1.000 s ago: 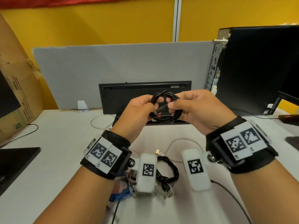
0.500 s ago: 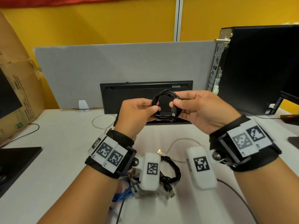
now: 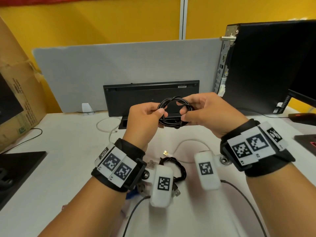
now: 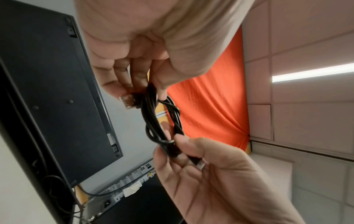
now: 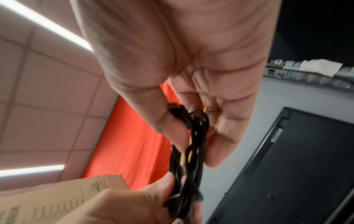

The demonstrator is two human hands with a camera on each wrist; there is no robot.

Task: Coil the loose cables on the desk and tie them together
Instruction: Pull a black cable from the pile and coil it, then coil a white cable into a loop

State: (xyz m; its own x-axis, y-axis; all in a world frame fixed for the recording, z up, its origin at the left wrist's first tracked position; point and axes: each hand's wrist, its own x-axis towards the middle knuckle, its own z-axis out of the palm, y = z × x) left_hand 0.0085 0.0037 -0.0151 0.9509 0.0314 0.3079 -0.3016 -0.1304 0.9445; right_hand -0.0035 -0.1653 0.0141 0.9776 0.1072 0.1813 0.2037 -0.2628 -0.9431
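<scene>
black coiled cable [image 3: 174,111] pinched by left hand [image 3: 143,120] and right hand [image 3: 207,114].

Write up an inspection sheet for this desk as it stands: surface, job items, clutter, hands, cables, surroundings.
Surface: white desk, cables lying on it.
Job's things: black cable coil held up between both hands; a twisted black cable lies below.
Clutter: cardboard box at left.
Grippers: left hand and right hand each pinch the coil at opposite sides.
Cables: white cable looped on the desk, a second white cable nearer.
Surroundings: keyboard on edge against the grey divider, computer tower, yellow wall.
</scene>
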